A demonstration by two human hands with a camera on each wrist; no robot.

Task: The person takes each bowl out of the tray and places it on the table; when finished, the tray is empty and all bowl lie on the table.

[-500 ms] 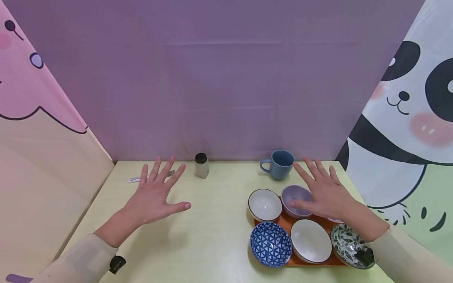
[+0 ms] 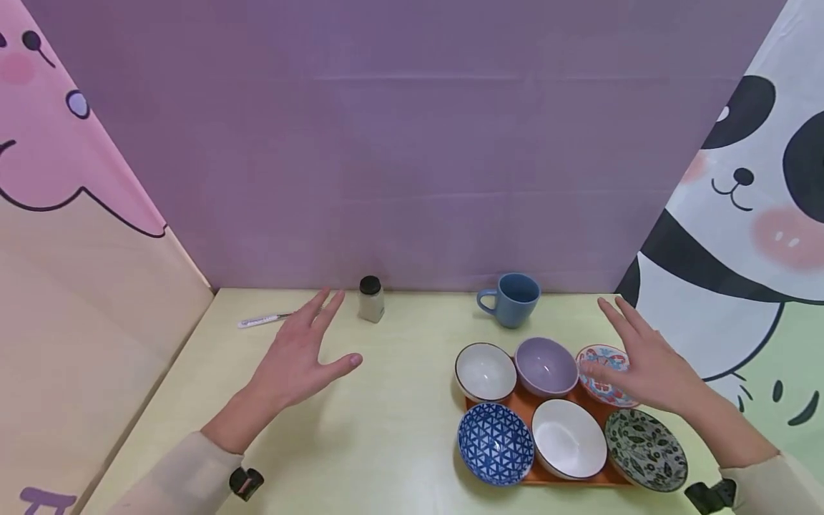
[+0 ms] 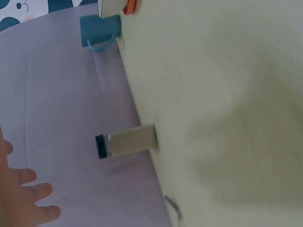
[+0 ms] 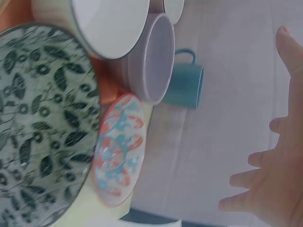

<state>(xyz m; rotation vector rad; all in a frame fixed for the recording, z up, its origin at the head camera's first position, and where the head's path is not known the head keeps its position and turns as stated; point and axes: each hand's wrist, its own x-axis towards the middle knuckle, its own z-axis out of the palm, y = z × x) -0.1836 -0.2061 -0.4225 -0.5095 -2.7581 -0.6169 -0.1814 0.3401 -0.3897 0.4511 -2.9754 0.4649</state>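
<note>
My left hand [image 2: 296, 365] hovers over the left half of the table, fingers extended and thumb out to the right, holding nothing. Just beyond its fingertips lies a utensil with a white handle [image 2: 259, 321], its far end partly hidden by the hand. A small jar with a black lid [image 2: 370, 300] stands to the right of those fingertips. My right hand [image 2: 650, 365] is raised above the right side of the table, fingers straight and grasping nothing. Its thumb overlaps the red-and-blue patterned dish [image 2: 604, 357] in the head view. Below it sits a leaf-patterned plate [image 2: 646, 449].
On an orange tray [image 2: 524, 405] rest a purple bowl [image 2: 546, 366], a white dark-rimmed bowl [image 2: 486, 372], a larger white bowl [image 2: 569, 438] and a blue patterned bowl [image 2: 495, 443]. A blue mug [image 2: 517, 300] stands behind them. A purple curtain [image 2: 412, 157] borders the table's back edge.
My right hand has moved right, uncovering the purple bowl and the patterned dish. The left hand has shifted slightly right and turned more sideways. The view has shifted a little.
</note>
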